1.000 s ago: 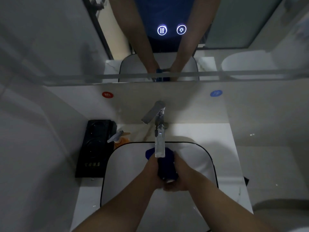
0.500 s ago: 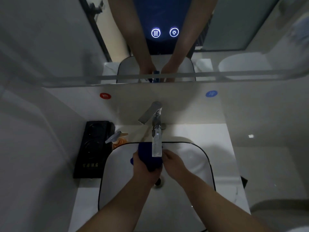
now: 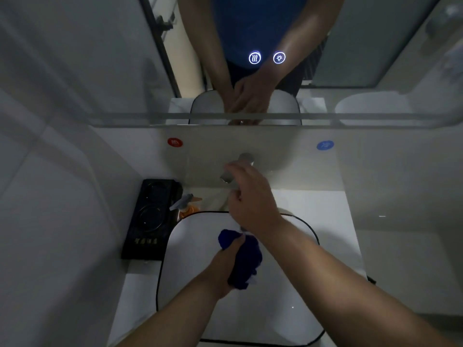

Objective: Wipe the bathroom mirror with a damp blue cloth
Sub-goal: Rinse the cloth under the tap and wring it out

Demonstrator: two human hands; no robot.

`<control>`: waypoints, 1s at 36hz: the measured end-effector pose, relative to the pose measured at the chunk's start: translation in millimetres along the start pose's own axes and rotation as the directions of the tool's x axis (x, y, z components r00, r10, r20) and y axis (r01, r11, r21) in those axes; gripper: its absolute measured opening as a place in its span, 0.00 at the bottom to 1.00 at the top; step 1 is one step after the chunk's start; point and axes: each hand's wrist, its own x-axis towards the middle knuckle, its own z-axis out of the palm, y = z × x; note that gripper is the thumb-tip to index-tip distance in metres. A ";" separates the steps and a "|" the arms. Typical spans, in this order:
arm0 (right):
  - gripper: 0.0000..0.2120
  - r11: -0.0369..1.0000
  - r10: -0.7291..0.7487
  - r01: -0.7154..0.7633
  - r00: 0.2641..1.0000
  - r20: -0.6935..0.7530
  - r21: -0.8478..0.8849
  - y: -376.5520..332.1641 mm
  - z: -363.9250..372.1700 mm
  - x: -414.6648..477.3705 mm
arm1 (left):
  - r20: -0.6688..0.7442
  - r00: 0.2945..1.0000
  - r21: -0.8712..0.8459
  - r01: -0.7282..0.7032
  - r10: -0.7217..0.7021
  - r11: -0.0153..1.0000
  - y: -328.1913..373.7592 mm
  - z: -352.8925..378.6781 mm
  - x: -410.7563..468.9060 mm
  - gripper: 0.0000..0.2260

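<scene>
- We hold the dark blue cloth [image 3: 246, 259], bunched into a thick wad, in our left hand [image 3: 223, 269]. The fingers are curled tight around its middle, so an end sticks out on each side of the fist.
- The cloth hangs over the white rectangular sink basin with the thin black rim [image 3: 195, 259], above its middle and apart from the bowl's surface.
- The wad's long axis runs roughly near to far, from the end by our wrist to the rounded end that points towards the back wall.
- Our right hand [image 3: 253, 204] is stretched past the basin to the chrome faucet [image 3: 245, 158]. Its fingers are loose and slightly spread, and they hold nothing. The forefinger lies over the lever, but motion blur keeps us from telling whether it actually touches.
- No stream of water shows under the spout, which the right hand mostly hides.
- The large wall mirror with two lit round touch icons [image 3: 363, 46] lies up and beyond the faucet, well apart from the cloth. Its lower edge runs across the wall above the tap.
- We judge the wetting and wringing step to be nearly done, with the wiping itself not begun.
- The free right hand is nearer the glass, but the left hand has the cloth, so the coming move is probably a lift forward and up over the faucet.
- The cloth's far end would probably meet the glass first.
</scene>
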 end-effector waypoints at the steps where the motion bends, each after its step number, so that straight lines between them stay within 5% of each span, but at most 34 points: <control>1: 0.26 1.000 -0.003 0.006 0.997 0.080 -0.031 -2.2 1.1 0.1 | 0.011 1.000 0.043 -0.002 0.002 0.999 -4.1 -4.7 -3.1 0.17; 5: 0.32 0.984 0.029 0.039 0.927 0.373 -0.173 1.6 7.0 -6.4 | -0.013 0.997 0.079 -0.077 0.078 0.994 -26.4 -31.5 -14.2 0.26; 7: 0.32 0.996 0.057 -0.020 0.901 0.430 -0.090 2.8 2.3 -4.4 | -0.054 0.998 0.025 -0.028 0.030 0.999 -32.2 -36.9 -20.0 0.28; 10: 0.23 0.980 0.138 -0.171 0.951 0.277 0.102 0.2 -9.5 -12.1 | -0.035 0.999 -0.109 0.031 -0.035 0.994 -39.0 -40.5 -35.0 0.31; 14: 0.12 0.950 0.286 -0.289 0.957 0.040 0.117 9.9 -3.6 -68.4 | 0.011 1.000 -0.248 0.004 -0.001 0.969 -46.7 -38.9 -48.6 0.31; 17: 0.05 0.772 0.560 -0.613 0.781 0.276 0.168 22.1 15.4 -113.3 | -0.001 0.998 -0.194 -0.066 0.067 0.979 -51.0 -33.7 -56.5 0.33; 21: 0.29 0.291 0.639 -0.940 0.329 0.696 0.178 27.9 28.7 -152.3 | 0.061 0.971 -0.054 -0.228 0.231 0.972 -54.6 -27.7 -73.5 0.31; 23: 0.31 0.208 0.548 -0.963 0.261 0.795 0.173 35.6 20.0 -160.5 | 0.103 0.952 0.070 -0.294 0.287 0.953 -54.9 -28.3 -80.9 0.31; 25: 0.28 0.245 0.498 -0.963 0.227 0.837 0.115 44.4 7.6 -160.9 | 0.159 0.938 0.224 -0.339 0.309 0.914 -55.7 -33.3 -83.6 0.35; 30: 0.15 0.577 0.576 -0.810 0.317 0.754 -0.101 52.7 -7.7 -143.2 | 0.285 0.926 0.403 -0.351 0.248 0.845 -55.7 -33.6 -81.9 0.32; 36: 0.13 0.610 0.661 -0.791 0.546 0.516 0.056 61.9 -12.9 -126.5 | 0.121 0.952 0.492 -0.302 0.280 0.816 -45.7 -20.8 -78.1 0.30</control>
